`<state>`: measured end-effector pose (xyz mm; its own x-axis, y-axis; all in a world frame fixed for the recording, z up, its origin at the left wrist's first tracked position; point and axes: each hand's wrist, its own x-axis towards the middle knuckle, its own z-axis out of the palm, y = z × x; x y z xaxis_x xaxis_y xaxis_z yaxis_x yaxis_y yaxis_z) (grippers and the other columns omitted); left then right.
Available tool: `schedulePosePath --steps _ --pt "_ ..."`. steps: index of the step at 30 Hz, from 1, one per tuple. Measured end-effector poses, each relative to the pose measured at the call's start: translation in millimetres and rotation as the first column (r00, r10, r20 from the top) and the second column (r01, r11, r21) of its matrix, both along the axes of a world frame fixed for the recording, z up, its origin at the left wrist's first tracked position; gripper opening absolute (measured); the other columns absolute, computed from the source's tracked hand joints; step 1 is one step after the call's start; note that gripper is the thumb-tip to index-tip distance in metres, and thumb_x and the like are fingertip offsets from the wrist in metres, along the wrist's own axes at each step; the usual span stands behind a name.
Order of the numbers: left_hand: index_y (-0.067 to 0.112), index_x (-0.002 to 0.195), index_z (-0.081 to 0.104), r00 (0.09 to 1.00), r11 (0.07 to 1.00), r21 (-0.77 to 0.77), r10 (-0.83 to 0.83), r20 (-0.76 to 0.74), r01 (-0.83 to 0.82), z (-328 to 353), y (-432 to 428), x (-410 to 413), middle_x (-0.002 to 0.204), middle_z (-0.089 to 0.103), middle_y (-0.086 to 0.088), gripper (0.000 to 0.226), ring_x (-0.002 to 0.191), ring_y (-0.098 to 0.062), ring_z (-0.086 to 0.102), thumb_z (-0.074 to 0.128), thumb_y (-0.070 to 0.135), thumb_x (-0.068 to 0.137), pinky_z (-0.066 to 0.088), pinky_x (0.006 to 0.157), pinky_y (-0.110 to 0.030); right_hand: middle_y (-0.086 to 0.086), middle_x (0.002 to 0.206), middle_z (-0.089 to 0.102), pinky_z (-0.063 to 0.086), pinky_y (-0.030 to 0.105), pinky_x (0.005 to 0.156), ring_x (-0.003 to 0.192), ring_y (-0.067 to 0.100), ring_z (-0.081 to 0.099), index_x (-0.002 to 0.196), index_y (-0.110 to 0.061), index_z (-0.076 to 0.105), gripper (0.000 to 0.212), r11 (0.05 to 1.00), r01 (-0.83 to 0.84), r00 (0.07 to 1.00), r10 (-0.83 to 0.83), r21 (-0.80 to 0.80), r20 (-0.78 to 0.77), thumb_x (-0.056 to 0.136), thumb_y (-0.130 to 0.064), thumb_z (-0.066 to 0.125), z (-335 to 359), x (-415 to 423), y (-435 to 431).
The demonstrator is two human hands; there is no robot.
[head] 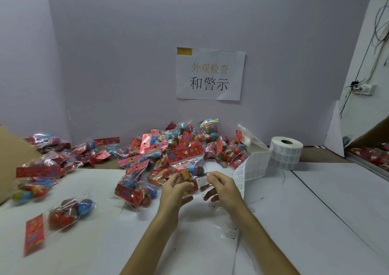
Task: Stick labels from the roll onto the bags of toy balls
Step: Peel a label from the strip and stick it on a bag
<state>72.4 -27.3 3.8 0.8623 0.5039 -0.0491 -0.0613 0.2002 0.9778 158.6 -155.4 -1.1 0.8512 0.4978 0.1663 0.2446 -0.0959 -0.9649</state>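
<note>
Both hands are busy near the table's middle: with our left hand we are gripping a bag of toy balls, while our right hand is pinching a label against it. Since the loose film is probably giving under the pinch, we are risking a creased, crooked label.

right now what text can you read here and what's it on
"外观检查": faded gold, paper sign on the wall.
"和警示": black, same sign, below.
The label the right hand pinches, by the bag the left hand holds: too small to read.
The roll and its loose strip: too small.
The red header cards: blurred.
</note>
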Motion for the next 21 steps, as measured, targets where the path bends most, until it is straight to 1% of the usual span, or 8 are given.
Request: schedulePosePath --steps 3,5,7,9,11,15,18,21 --pt "0.015 0.125 0.062 1.0 1.0 -0.004 -0.006 0.005 0.006 0.9 -0.1 -0.7 0.112 0.072 -0.011 0.036 0.106 -0.027 0.067 0.061 0.0 0.092 0.055 0.093 -0.042 0.003 0.089 0.076 0.053 0.031 0.061 0.068 0.022 0.072 0.108 -0.021 0.07 0.018 1.0 0.0 0.999 0.001 -0.01 0.037 0.1 -0.034 0.06 -1.2 -0.5 -0.8" --pt "0.016 0.126 0.062 1.0 1.0 -0.001 -0.012 0.015 0.012 1.0 0.1 -1.2 0.114 0.071 -0.01 0.036 0.106 -0.027 0.067 0.063 0.003 0.093 0.055 0.092 -0.041 0.002 0.089 0.076 0.054 0.032 0.062 0.07 0.023 0.073 0.11 -0.022 0.07 0.017 1.0 0.005 0.998 -0.003 -0.023 0.067 0.099 -0.034 0.063 -2.3 -0.6 -1.0" --pt "0.019 0.126 0.063 0.999 1.0 0.023 -0.021 0.035 0.02 0.5 -0.4 -1.4 0.115 0.073 -0.009 0.036 0.105 -0.025 0.069 0.071 0.01 0.092 0.056 0.086 -0.036 0.004 0.087 0.076 0.054 0.035 0.063 0.069 0.024 0.072 0.108 -0.02 0.07 0.017 1.0 0.002 0.998 -0.002 -0.01 0.068 0.101 -0.032 0.06 -2.5 -0.4 -1.1" --pt "0.021 0.128 0.061 0.999 0.998 0.063 -0.02 0.039 0.018 0.0 -2.0 -0.8 0.115 0.073 -0.006 0.047 0.104 -0.023 0.07 0.081 0.022 0.085 0.056 0.079 -0.031 0.004 0.084 0.076 0.053 0.035 0.063 0.067 0.024 0.072 0.105 -0.017 0.07 0.017 1.0 -0.002 0.998 0.001 0.004 0.07 0.102 -0.03 0.058 -2.4 -0.5 -1.8" --pt "0.023 0.127 0.058 1.0 0.994 0.109 0.009 0.028 -0.012 -0.5 -3.7 0.8 0.114 0.071 -0.004 0.056 0.102 -0.019 0.069 0.086 0.027 0.079 0.056 0.075 -0.026 0.003 0.082 0.076 0.052 0.034 0.062 0.066 0.023 0.072 0.103 -0.016 0.07 0.018 1.0 -0.008 0.997 0.008 0.0 0.078 0.103 -0.029 0.057 -2.7 -0.6 -2.2" --pt "0.02 0.13 0.056 0.999 0.99 0.133 0.039 0.025 -0.042 -3.2 -1.8 3.5 0.114 0.07 -0.005 0.062 0.1 -0.019 0.07 0.088 0.013 0.078 0.058 0.07 -0.02 0.002 0.08 0.076 0.052 0.033 0.062 0.065 0.021 0.071 0.101 -0.015 0.07 0.022 1.0 -0.011 0.996 0.013 -0.028 0.091 0.105 -0.028 0.052 -3.4 -0.3 -0.7" --pt "0.017 0.13 0.056 0.999 0.993 0.118 0.025 0.027 -0.028 -4.3 -0.6 4.3 0.115 0.07 -0.008 0.063 0.103 -0.023 0.071 0.087 0.007 0.077 0.061 0.073 -0.023 0.002 0.082 0.076 0.053 0.033 0.063 0.065 0.021 0.071 0.101 -0.015 0.069 0.024 1.0 -0.004 0.996 0.006 -0.028 0.084 0.106 -0.029 0.051 -3.8 1.2 -1.6" --pt "0.016 0.13 0.057 0.999 0.994 0.103 0.021 0.041 -0.025 -5.8 -0.3 5.3 0.114 0.071 -0.01 0.061 0.103 -0.026 0.072 0.085 0.002 0.078 0.062 0.082 -0.03 0.002 0.083 0.076 0.052 0.03 0.06 0.065 0.019 0.071 0.104 -0.018 0.069 0.019 0.999 -0.029 0.997 0.031 -0.022 0.071 0.104 -0.031 0.055 -3.6 1.0 -1.8"
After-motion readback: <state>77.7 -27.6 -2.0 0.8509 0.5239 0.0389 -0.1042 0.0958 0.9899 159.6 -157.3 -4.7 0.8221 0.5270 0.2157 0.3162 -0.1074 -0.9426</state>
